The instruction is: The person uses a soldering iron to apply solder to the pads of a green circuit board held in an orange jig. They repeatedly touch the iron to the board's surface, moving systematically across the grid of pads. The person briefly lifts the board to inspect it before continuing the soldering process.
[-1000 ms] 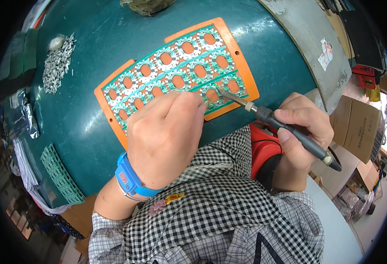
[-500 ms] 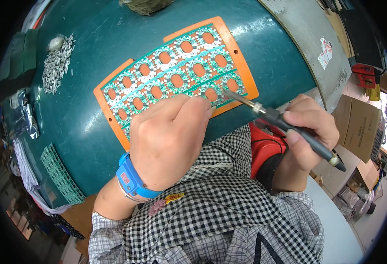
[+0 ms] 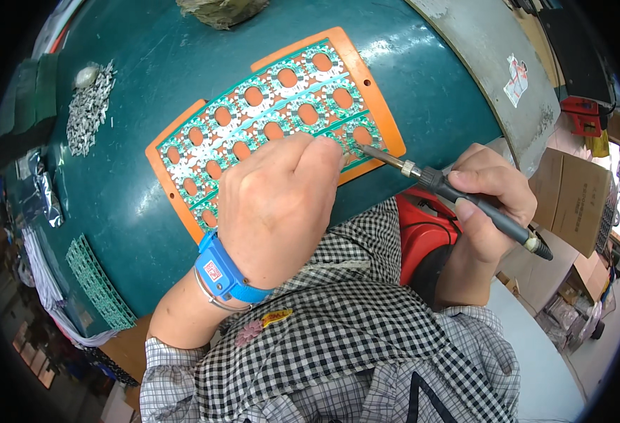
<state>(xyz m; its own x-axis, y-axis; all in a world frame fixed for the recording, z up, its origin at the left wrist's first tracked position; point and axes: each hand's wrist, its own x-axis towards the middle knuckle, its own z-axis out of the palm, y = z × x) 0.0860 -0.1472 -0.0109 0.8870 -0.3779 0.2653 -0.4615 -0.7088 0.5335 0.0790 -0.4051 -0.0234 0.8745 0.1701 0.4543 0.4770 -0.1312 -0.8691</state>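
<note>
In my right hand [image 3: 489,201] is a soldering iron [image 3: 458,195], gripped like a pen, with its metal tip at the near right end of a panel of green circuit boards [image 3: 278,106]. The panel is made of rows of ring-shaped boards with oval openings and lies in an orange tray [image 3: 377,88]. My left hand [image 3: 278,197] is closed in a pinch over the panel's near edge, left of the tip. Whatever its fingers hold is hidden beneath the hand. A blue wrist strap [image 3: 219,270] circles my left wrist.
A pile of small pale parts [image 3: 90,109] lies on the green table mat [image 3: 148,56] at far left. Nearer sits a green lattice-like board panel [image 3: 98,282]. A brown lump [image 3: 222,10] rests at the far edge. Right of the table stands a cardboard box [image 3: 571,201].
The view has shifted a little, so the tray appears farther left. Relative to the panel, my left hand and the iron's tip have moved slightly right. Both hands stay closed.
</note>
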